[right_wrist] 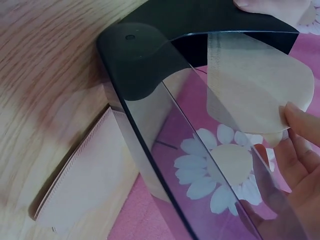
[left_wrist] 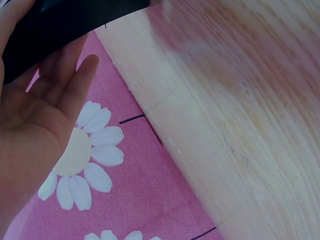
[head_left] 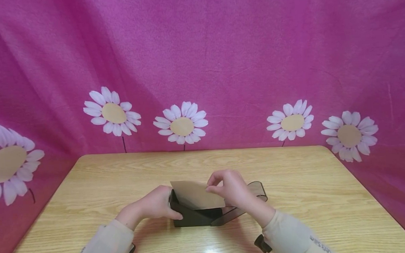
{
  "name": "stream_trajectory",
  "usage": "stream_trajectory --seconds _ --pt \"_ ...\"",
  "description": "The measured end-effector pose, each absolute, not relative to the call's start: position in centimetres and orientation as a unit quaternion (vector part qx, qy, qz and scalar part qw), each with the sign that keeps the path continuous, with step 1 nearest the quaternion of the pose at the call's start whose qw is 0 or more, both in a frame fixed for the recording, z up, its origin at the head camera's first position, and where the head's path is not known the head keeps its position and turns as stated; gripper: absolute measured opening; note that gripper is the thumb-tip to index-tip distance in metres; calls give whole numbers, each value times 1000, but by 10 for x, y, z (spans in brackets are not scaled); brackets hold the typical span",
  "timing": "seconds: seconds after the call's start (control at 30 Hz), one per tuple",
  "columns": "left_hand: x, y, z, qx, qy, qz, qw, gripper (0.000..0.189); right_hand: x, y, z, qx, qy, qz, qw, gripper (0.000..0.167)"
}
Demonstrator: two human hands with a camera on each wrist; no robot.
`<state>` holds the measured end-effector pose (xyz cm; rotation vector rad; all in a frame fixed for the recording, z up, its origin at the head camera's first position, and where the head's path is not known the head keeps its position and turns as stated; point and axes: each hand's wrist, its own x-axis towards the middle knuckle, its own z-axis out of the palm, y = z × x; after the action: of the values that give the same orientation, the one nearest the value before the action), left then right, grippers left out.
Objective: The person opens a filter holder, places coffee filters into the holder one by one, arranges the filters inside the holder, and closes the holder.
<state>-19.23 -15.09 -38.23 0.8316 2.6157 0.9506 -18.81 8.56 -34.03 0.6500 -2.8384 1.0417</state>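
While the left hand (head_left: 156,203) grips a black box (head_left: 189,217) on the bench (head_left: 107,174) (head view), the right hand (head_left: 230,188) pinches a coffee filter (head_left: 198,195) at its opening. The left wrist view crops the box; the right shows its clear lid (right_wrist: 175,150).

A black open-topped box (head_left: 192,217) sits low over the worktop (head_left: 123,174), gripped at one end by the left hand (head_left: 158,203), its see-through smoky lid (right_wrist: 175,125) swung out toward the right. A tan paper filter (head_left: 196,196), flat, with a crimped seam and a rounded edge, stands tilted at the opening, pinched by the right hand (head_left: 233,187).
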Motion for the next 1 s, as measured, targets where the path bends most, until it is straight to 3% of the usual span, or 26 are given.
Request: stream_trajectory --seconds 0.43,0.77,1.0 --pt "-192 -152 -384 293 890 328 117 36 -186 81 -349 250 -930 266 46 12" --pt "-192 -152 -383 294 887 335 123 29 -183 76 -354 225 -943 245 11 17" --pt "-191 -150 -381 277 891 334 130 25 -182 76 -360 240 -947 211 17 20"
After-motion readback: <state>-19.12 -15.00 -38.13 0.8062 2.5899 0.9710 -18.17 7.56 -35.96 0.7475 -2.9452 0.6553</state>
